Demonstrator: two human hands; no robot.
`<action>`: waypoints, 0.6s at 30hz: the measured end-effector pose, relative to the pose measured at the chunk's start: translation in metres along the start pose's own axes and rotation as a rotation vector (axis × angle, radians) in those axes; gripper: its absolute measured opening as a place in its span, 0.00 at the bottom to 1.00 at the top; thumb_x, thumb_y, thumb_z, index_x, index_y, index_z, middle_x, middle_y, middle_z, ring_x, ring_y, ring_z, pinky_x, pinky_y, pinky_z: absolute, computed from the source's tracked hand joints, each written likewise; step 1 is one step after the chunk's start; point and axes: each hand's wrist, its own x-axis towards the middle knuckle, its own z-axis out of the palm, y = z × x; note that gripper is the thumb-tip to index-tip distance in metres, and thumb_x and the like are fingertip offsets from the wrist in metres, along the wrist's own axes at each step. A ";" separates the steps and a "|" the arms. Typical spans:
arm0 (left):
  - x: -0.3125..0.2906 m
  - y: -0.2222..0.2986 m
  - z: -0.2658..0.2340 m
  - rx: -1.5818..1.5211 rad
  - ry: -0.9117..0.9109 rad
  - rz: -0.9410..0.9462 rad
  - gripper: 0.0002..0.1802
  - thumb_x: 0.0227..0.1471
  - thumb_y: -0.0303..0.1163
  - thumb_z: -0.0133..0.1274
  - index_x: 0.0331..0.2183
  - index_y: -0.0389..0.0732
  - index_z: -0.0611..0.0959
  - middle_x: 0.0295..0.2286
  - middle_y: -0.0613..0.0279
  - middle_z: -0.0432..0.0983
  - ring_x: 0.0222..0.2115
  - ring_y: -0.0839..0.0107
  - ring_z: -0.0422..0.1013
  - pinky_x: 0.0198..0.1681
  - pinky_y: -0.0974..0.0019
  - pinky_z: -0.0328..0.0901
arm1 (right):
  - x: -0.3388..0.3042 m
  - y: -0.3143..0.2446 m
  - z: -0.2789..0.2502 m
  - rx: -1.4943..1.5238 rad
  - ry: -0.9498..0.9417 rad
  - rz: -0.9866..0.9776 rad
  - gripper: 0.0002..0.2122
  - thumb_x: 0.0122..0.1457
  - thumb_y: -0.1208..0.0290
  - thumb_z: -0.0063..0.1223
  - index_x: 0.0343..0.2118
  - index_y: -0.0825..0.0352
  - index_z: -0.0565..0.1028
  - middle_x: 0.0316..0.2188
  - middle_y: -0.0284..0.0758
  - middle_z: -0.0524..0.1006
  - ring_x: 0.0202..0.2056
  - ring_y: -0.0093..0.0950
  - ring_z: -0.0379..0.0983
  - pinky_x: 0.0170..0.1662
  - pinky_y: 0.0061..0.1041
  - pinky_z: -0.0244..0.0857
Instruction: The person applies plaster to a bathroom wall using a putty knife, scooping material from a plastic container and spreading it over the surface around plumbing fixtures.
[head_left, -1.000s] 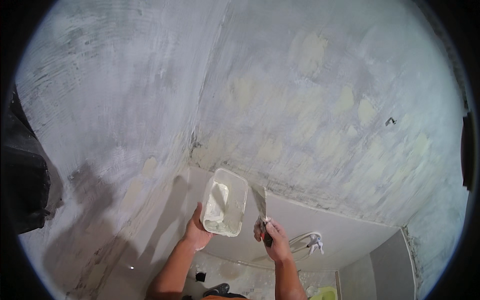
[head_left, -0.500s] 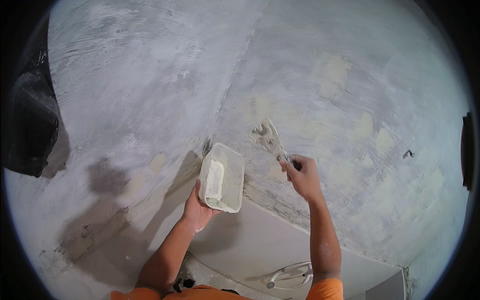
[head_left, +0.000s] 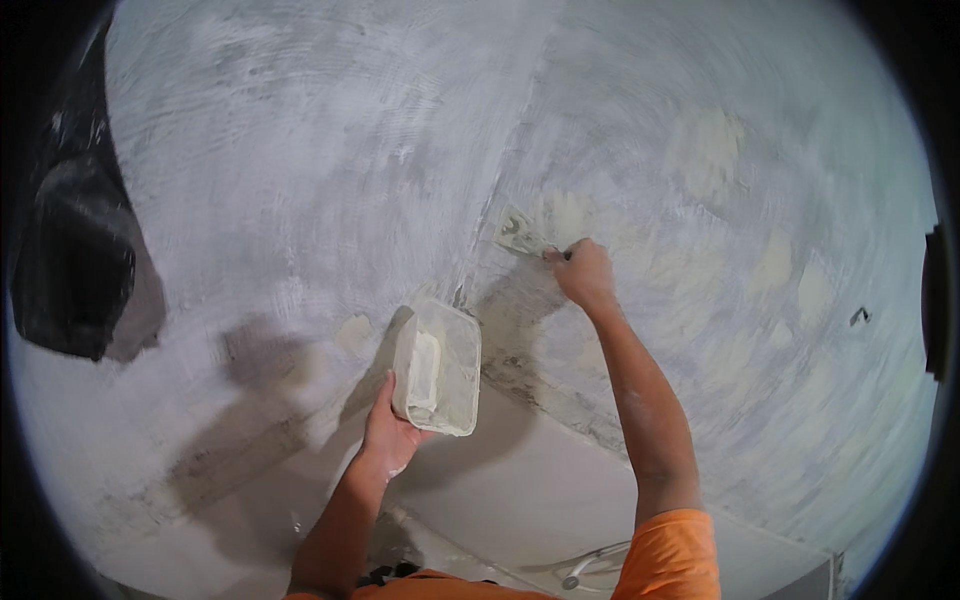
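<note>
Right hand (head_left: 585,275): raised at full arm's reach against the grey wall (head_left: 300,180), fingers closed around the handle of a putty knife (head_left: 525,235). The blade extends to the left of the knuckles and lies flat on the plaster, just beside the inside corner where the two wall faces meet.

Left hand (head_left: 390,435): lower and to the left of the right hand, well apart from it. Palm up, fingers curled under and gripping the bottom edge of a pale rectangular tub (head_left: 440,368). The tub stands tilted above the hand, its open side facing the viewer, a strip of white filler (head_left: 424,375) lying along its left inner wall.

Surroundings: pale yellowish filler patches (head_left: 715,150) dot the wall above and to the right of the right hand. A black sheet (head_left: 70,270) hangs far to the left of the left hand. An orange sleeve (head_left: 670,555) covers the right upper arm.
</note>
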 end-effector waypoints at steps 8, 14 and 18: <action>0.010 0.055 -0.008 -0.008 0.003 0.014 0.37 0.67 0.57 0.33 0.66 0.43 0.58 0.63 0.54 0.59 0.62 0.53 0.59 0.64 0.42 0.55 | -0.014 0.027 -0.043 0.003 -0.177 0.211 0.23 0.54 0.55 0.64 0.26 0.79 0.79 0.24 0.55 0.78 0.30 0.50 0.77 0.35 0.43 0.69; -0.022 0.107 -0.028 0.049 0.021 -0.054 0.36 0.66 0.57 0.35 0.66 0.45 0.59 0.63 0.55 0.59 0.62 0.53 0.59 0.63 0.40 0.55 | -0.024 -0.036 -0.057 0.031 -0.091 0.129 0.23 0.54 0.55 0.64 0.21 0.77 0.78 0.16 0.51 0.73 0.20 0.45 0.71 0.28 0.41 0.63; -0.026 0.118 -0.015 0.048 0.012 -0.067 0.35 0.66 0.56 0.36 0.66 0.46 0.60 0.62 0.56 0.60 0.62 0.52 0.59 0.62 0.39 0.57 | 0.023 -0.104 -0.061 0.081 -0.086 -0.022 0.23 0.55 0.55 0.63 0.21 0.76 0.79 0.15 0.50 0.73 0.18 0.43 0.70 0.28 0.40 0.63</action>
